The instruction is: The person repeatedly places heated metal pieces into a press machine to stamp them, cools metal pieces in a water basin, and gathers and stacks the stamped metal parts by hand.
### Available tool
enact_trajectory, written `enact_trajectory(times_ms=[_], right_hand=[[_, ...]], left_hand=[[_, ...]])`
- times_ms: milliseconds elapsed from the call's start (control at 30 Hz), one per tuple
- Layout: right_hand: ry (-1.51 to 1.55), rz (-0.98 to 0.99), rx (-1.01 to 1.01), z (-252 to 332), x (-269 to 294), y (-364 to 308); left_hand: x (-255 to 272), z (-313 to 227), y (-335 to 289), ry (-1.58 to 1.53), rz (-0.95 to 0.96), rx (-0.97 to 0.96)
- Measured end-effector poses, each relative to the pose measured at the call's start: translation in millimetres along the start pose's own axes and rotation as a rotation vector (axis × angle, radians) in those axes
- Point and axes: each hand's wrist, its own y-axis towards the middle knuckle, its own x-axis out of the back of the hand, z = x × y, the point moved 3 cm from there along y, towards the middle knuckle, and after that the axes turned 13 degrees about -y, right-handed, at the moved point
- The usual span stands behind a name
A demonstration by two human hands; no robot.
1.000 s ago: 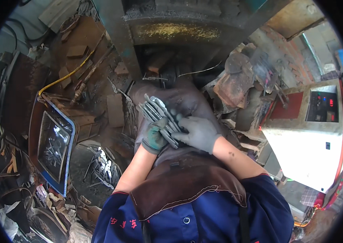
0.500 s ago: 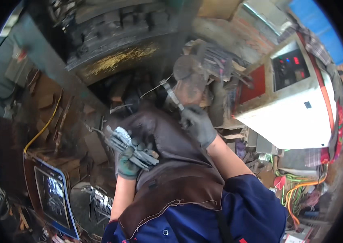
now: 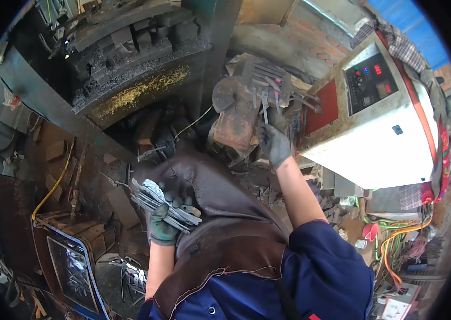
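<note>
Since the earlier frame, the right hand (image 3: 275, 146) has moved away from the lap and outward — it carries one slim metal piece (image 3: 266, 109) to the rusty block stack (image 3: 235, 127). The gloved fingers are closed around the lower end of this piece, and its upper end is over other metal pieces (image 3: 268, 74) lying there; whether it touches them, one cannot tell. The left hand (image 3: 163, 228), also gloved, is clamped on a bundle of metal pieces (image 3: 156, 200), above the brown apron (image 3: 225, 192). The white cabinet (image 3: 364, 152) stands just beside the stack, on its right.
</note>
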Motion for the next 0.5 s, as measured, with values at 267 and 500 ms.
enact_trajectory(times_ms=[267, 500], right_hand=[[0.189, 0.047, 0.104, 11, -9, 54], [-0.476, 0.450, 0.472, 76, -169, -8]], left_hand=[[0, -3, 1, -0.005, -0.019, 0.015], [21, -7, 3, -0.024, -0.054, -0.049]])
